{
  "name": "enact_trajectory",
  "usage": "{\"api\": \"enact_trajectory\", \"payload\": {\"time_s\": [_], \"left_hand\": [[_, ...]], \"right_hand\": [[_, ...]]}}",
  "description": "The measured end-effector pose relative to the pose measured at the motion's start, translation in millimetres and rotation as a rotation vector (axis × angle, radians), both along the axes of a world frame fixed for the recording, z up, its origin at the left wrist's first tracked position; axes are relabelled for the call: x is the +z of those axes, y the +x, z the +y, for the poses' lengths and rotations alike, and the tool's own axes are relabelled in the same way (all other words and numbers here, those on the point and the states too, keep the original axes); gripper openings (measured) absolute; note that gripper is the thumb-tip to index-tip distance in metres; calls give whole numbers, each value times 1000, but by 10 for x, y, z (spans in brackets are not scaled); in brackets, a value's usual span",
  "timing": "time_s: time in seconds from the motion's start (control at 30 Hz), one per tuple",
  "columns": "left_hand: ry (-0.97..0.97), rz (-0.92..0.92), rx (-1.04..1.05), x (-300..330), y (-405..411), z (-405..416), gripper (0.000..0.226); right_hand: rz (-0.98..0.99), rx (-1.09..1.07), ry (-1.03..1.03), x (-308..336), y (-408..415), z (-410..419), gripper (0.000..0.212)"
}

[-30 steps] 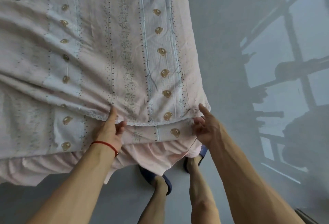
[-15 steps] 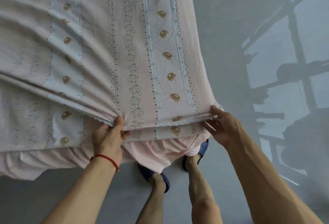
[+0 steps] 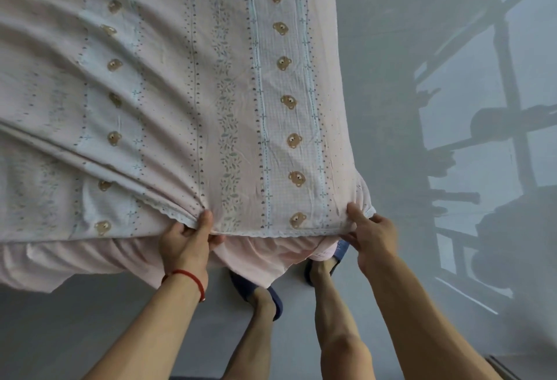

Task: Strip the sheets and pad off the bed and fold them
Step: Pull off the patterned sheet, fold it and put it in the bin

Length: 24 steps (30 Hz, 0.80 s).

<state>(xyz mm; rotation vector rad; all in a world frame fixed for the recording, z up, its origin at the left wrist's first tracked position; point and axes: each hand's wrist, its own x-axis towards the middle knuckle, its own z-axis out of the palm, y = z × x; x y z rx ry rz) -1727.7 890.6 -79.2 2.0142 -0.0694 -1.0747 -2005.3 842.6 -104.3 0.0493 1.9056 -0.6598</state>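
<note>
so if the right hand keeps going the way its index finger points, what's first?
The right hand already touches the bear-print sheet; farther on lies more sheet, likely.

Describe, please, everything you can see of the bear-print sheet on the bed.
The bear-print sheet is thin, pale pink woven cloth with white stripes, dotted lines, leafy bands and columns of brown bear faces. Its near edge carries a scalloped white trim. It lies folded over itself, creased diagonally. The left hand pinches that edge; the right hand grips its corner.
</note>
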Motion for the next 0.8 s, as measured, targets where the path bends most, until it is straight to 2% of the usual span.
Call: {"api": "enact_trajectory", "payload": {"time_s": [0.07, 0.13, 0.2, 0.23, 0.27, 0.3, 0.4, 0.47, 0.53, 0.57, 0.67, 0.73, 0.8], "left_hand": [[39, 18, -19, 81, -25, 35, 14], [112, 134, -71, 226, -1, 84, 11], [269, 320, -279, 399, 58, 160, 13], [353, 365, -408, 479, 126, 207, 13], [404, 318, -497, 558, 269, 244, 10], [411, 188, -553, 614, 429, 252, 8], [405, -364, -649, 776, 1164, 108, 20], [431, -621, -699, 798, 1732, -102, 26], [546, -759, -782, 727, 2380, -307, 51], [628, -753, -808, 650, 2675, -376, 67], [758, -529, -918, 299, 3304, -429, 109], [743, -472, -1007, 60, 3377, -406, 121], [761, -514, -1027, -79, 3301, -411, 118]], "right_hand": [[177, 70, 35, 6, 29, 60, 63], [434, 282, -36, 134, 157, 106, 63], [671, 556, -242, 344, 404, 119, 54], [725, 705, -381, 437, 571, 97, 51], [713, 871, -505, 493, 801, 55, 50], [668, 1049, -591, 518, 1009, 5, 50], [534, 1540, -737, 564, 1736, -283, 58], [548, 1755, -780, 547, 2166, -531, 61], [585, 1853, -727, 497, 2580, -759, 64], [593, 1866, -646, 458, 2734, -852, 67], [577, 1886, -429, 214, 3055, -1013, 82], [590, 1904, -385, 80, 3136, -1055, 83], [635, 1909, -345, -11, 3194, -1092, 81]]}}
